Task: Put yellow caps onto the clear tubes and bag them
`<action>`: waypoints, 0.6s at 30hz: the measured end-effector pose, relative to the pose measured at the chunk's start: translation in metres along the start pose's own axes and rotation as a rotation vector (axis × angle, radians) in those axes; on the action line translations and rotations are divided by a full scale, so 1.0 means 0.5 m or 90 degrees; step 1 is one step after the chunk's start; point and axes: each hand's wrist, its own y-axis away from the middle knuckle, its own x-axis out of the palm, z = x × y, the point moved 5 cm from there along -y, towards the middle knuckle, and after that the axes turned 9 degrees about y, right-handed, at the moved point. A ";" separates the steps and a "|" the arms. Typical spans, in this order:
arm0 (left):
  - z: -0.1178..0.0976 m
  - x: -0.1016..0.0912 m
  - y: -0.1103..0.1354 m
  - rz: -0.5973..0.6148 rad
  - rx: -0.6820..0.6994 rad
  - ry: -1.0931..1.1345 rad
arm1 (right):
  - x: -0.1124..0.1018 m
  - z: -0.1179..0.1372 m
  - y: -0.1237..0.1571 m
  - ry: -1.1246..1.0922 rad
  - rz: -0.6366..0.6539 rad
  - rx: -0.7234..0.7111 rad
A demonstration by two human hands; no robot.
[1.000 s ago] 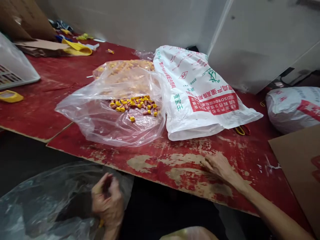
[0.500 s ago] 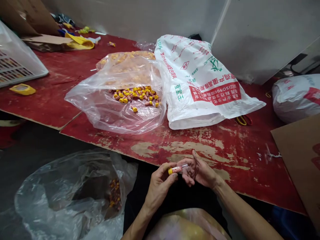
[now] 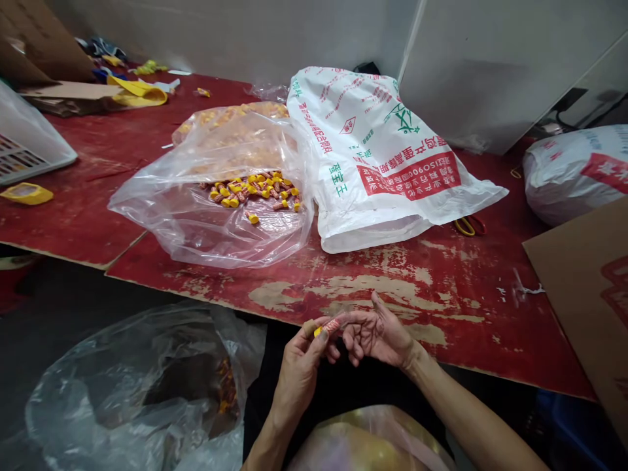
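My left hand (image 3: 303,358) pinches a small yellow-capped tube (image 3: 331,325) with a red-and-white patterned body between thumb and fingers. My right hand (image 3: 380,337) is palm up beside it, fingers loosely apart, the fingertips close to the tube's far end; whether they touch it I cannot tell. Both hands are over my lap at the table's front edge. Further back lies a clear plastic bag (image 3: 196,229) with many similar yellow-capped tubes (image 3: 258,186) in its mouth.
A white printed sack (image 3: 383,150) leans beside the clear bag on the worn red table (image 3: 392,281). Yellow-handled scissors (image 3: 468,226) stick out near it. Below left sits an open plastic bag (image 3: 98,386) holding more tubes. A cardboard box (image 3: 583,275) stands at right, a white basket (image 3: 34,144) at left.
The tube has moved slightly left and away from my right hand's fingers; its clear end showed before, now the patterned part shows. My right hand has opened a little. The view has shifted slightly.
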 end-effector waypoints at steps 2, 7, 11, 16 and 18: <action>0.001 0.002 0.001 -0.002 -0.012 0.020 | 0.002 0.002 0.001 -0.010 0.001 -0.001; 0.002 0.004 0.002 -0.015 -0.030 0.043 | 0.002 0.004 0.008 -0.047 -0.019 -0.019; 0.003 -0.005 0.008 -0.030 -0.036 0.036 | 0.002 -0.001 0.009 -0.040 -0.032 -0.030; -0.036 -0.077 0.028 -0.161 0.058 0.022 | -0.019 0.003 0.030 0.127 -0.218 -0.075; -0.066 -0.148 0.047 -0.274 0.156 -0.014 | -0.033 0.012 0.056 0.243 -0.317 -0.070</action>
